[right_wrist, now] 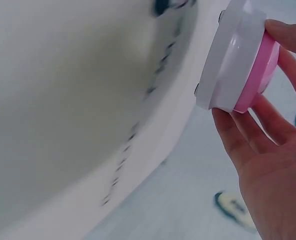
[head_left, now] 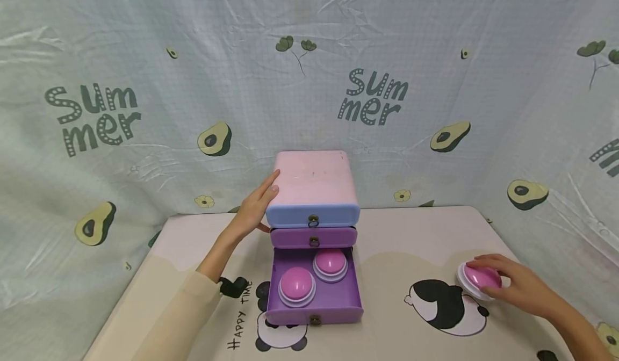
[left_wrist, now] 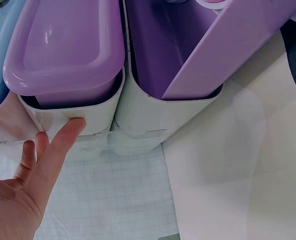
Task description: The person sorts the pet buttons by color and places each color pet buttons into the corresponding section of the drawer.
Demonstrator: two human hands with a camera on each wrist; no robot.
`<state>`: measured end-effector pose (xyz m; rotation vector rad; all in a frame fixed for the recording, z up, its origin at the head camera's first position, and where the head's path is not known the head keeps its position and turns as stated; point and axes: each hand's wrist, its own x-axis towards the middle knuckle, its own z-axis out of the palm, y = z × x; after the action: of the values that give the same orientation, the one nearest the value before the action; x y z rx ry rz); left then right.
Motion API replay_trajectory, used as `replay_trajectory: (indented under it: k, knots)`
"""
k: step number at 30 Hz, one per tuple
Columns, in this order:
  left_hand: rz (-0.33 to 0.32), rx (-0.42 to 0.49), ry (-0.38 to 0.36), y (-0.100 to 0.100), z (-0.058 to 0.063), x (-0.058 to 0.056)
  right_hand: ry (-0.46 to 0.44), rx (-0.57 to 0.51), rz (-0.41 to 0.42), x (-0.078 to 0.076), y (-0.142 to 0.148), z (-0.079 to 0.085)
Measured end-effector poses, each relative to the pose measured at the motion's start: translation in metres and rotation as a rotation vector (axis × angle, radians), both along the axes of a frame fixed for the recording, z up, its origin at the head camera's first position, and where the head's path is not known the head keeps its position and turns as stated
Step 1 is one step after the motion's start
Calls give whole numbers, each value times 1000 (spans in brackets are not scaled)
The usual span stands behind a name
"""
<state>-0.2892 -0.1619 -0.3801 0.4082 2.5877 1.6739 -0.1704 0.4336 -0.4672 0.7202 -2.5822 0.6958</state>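
Note:
A small drawer cabinet (head_left: 314, 178) with a pink top stands at the table's middle back. My left hand (head_left: 252, 209) rests against its left side, and in the left wrist view the thumb lies straight along the wall beside the purple middle drawer (left_wrist: 73, 45). The bottom purple drawer (head_left: 338, 316) is pulled out, with one pink push button (head_left: 296, 283) at its front left and another pink push button (head_left: 331, 261) farther back. Off to the right, my right hand (head_left: 527, 288) grips a third pink push button (right_wrist: 233, 60) by its rim; its white base shows side-on in the right wrist view.
The table (head_left: 387, 339) carries a printed cover with panda and dog drawings. A curtain (head_left: 309, 114) printed with avocados hangs right behind the cabinet and along both sides. The blue top drawer (head_left: 290, 217) and the middle drawer are pushed in.

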Motion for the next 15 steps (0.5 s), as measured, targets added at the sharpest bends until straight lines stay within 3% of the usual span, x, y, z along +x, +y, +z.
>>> replay_trajectory:
  k: [9,15]
  knots:
    - [-4,-2,3,1,0,0,-102,79,21,-16,-57,29]
    - [-6,5,-30,2,4,1,-208,75,99,-24,-96,43]
